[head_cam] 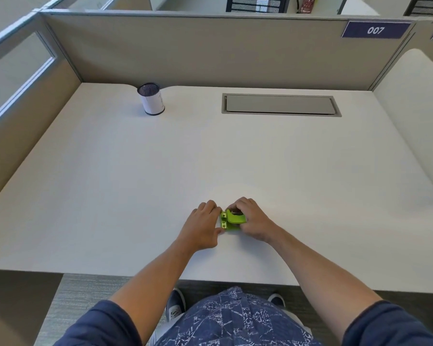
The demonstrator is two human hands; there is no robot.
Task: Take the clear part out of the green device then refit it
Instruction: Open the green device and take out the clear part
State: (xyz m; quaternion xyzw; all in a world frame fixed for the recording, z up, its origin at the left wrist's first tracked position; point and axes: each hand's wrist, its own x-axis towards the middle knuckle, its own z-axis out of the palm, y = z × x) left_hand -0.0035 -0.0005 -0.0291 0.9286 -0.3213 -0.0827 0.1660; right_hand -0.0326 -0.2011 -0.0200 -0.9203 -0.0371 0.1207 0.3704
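Both hands [229, 221] — on green device [231, 222]

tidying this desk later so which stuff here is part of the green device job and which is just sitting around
Part of the job:
- green device, on the desk
- left hand at its left end
- right hand over its right side
- clear part: cannot be made out

Just sitting around:
- pen cup, far left
- cable hatch in the desk
- 007 sign on the partition
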